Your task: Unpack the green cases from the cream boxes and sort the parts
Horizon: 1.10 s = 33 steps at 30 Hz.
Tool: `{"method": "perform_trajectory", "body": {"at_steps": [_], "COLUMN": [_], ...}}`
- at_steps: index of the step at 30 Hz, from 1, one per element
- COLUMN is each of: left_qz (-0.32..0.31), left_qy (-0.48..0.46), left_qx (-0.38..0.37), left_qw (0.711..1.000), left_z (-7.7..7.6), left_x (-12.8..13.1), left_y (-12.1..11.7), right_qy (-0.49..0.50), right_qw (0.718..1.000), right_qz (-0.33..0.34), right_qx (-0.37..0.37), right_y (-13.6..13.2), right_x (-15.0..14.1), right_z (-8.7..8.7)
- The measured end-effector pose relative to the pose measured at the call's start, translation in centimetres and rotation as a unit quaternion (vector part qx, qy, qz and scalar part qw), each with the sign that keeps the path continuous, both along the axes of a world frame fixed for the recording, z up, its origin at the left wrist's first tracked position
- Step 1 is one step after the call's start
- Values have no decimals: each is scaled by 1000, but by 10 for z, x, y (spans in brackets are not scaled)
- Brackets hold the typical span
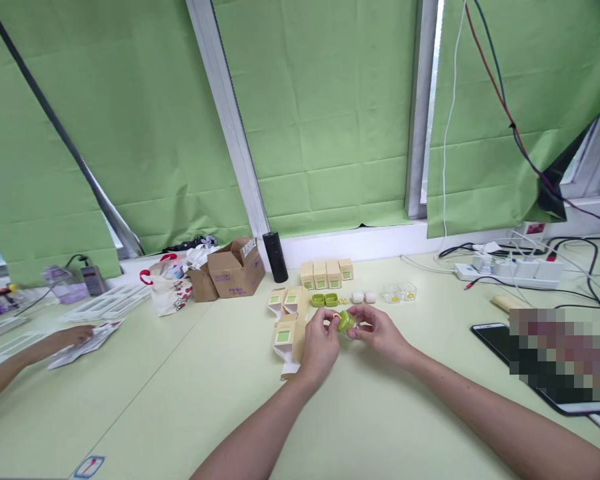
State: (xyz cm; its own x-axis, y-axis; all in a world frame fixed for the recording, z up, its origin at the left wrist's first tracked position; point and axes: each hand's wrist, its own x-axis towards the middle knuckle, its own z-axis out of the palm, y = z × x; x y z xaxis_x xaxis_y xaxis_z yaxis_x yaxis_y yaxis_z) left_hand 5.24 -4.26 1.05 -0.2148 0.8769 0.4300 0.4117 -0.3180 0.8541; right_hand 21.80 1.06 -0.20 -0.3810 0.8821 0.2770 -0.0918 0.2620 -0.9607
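Over the table, in front of me, both hands hold one small green rounded case (347,323) with a clear part at its right side. My left hand (322,339) pinches it from the left, close to a small pale loop. From the right, my right hand (379,331) grips the clear part between thumb and fingers. Just beyond my hands lie an opened green case (325,300), two pale rounded pieces (363,297) and clear plastic shells (399,293) with yellow bits in them. Opened beige boxes (284,336) with green windows lie left of my left hand.
Several beige boxes (320,274) stand behind, near a black cylinder (275,257) and a cardboard carton (236,269). Another person's hand (79,335) rests on printed sheets at left. At right are a power strip (510,269), cables and a large phone (495,343).
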Motion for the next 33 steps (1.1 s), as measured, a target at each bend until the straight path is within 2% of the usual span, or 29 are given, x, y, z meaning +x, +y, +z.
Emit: {"method": "perform_trajectory", "body": {"at_steps": [11,15,19,22,26,33], "left_qz": [12,25,37,33,45,23], "left_qy": [0,-17,-40,-102,-224,-325], "left_qx": [11,35,52,69,92,20], "left_qw": [1000,999,997,992,969,945], "left_z": [4,9,14,15,16,13], "left_x": [1,2,-1,-6,-10,-10], "left_y": [-1,-3,-4,0,10,11], "right_qy": [9,7,-17,-25,-6,15], "right_qw": [1000,999,997,994,992,984], "right_qz": [8,9,-22,-38,-39,-46], "right_qx": [11,37,70,97,120,174], "right_y": [3,2,1,3,4,-2], "right_x": [2,2,5,7,11,14], "right_z": [-1,0,2,4,6,13]}}
